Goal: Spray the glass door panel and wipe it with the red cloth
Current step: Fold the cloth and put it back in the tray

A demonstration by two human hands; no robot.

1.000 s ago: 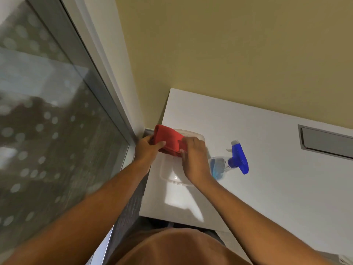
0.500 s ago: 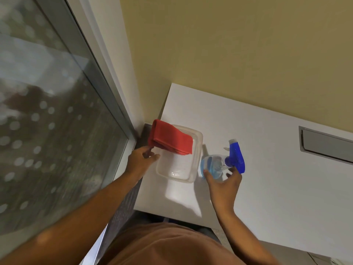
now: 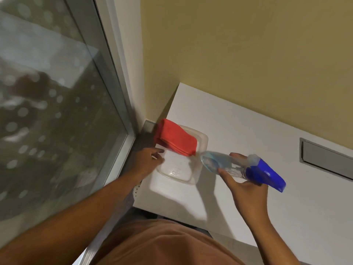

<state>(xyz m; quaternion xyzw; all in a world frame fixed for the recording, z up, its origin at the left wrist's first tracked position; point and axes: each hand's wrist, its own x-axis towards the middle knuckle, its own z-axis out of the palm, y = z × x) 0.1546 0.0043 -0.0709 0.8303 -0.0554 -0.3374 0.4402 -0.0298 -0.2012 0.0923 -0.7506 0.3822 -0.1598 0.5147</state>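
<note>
The glass door panel (image 3: 47,111) fills the left side, speckled with pale spots. A folded red cloth (image 3: 176,139) lies over the far end of a clear plastic container (image 3: 181,173) on the white table (image 3: 248,131). My left hand (image 3: 147,161) rests at the container's left edge with fingers apart, just below the cloth and not gripping it. My right hand (image 3: 246,188) is shut on the spray bottle (image 3: 229,164), a clear bottle with a blue trigger head (image 3: 265,174), lifted off the table and tilted on its side.
A yellow wall (image 3: 248,54) rises behind the table. The metal door frame (image 3: 114,88) runs beside the white wall strip. A grey recessed slot (image 3: 326,159) sits in the table at the right. My brown shirt fills the bottom.
My right hand left the cloth, reached for the spray bottle and now holds it lifted and tilted. My left hand let go of the cloth, which lies on the container.
</note>
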